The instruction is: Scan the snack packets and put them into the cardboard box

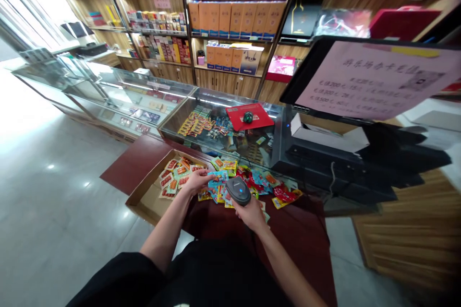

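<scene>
My left hand [197, 181] pinches a blue snack packet [217, 178] by its left end. Wrapped round the handle of a dark barcode scanner [238, 191] is my right hand [253, 213]; a small blue light glows on the scanner's top. The scanner's head is close beside the blue packet, above the pile. Red, yellow, blue and green snack packets [260, 180] lie loose beneath and to the right of both hands. At my left, an open cardboard box [147, 201] holds many small packets of sausage-like snacks [173, 178]. The scanner hides part of the pile.
The dark red table [288, 244] stands against a glass display counter [176, 100]. On the counter are a red mat [234, 116] with a dark mouse [248, 117], and a monitor with a pink handwritten sign [370, 76]. A white open box [327, 135] sits below it. Stocked shelves [237, 36] line the back wall.
</scene>
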Demonstrator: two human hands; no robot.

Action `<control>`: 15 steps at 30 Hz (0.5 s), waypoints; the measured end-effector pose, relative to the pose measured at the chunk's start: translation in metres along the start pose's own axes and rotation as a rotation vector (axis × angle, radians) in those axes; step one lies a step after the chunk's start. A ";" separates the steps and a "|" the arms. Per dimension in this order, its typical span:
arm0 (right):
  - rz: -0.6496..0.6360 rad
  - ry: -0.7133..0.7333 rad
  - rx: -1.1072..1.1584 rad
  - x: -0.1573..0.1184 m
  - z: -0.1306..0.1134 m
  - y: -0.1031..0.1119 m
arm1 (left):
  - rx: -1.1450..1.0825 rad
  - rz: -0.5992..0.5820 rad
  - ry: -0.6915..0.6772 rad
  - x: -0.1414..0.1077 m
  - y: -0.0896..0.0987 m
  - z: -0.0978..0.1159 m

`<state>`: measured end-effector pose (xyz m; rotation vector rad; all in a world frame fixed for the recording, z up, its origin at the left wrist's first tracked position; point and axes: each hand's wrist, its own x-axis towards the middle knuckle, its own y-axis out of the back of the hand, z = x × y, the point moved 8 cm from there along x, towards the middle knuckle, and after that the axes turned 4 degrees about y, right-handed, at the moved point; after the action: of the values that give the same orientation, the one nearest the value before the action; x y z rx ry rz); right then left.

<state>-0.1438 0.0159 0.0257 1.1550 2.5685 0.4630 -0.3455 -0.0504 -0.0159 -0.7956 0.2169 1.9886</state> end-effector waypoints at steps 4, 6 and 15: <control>-0.033 0.029 0.002 0.006 -0.010 -0.026 | 0.012 0.067 0.001 -0.011 0.030 0.002; -0.038 0.024 0.012 0.009 -0.013 -0.037 | 0.019 0.080 -0.007 -0.015 0.046 0.004; -0.002 -0.032 0.003 0.016 -0.005 -0.064 | -0.032 0.407 -0.091 -0.025 0.159 0.005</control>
<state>-0.1989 -0.0135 0.0027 1.1512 2.5443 0.4366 -0.4715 -0.1507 -0.0226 -0.7197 0.3136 2.4107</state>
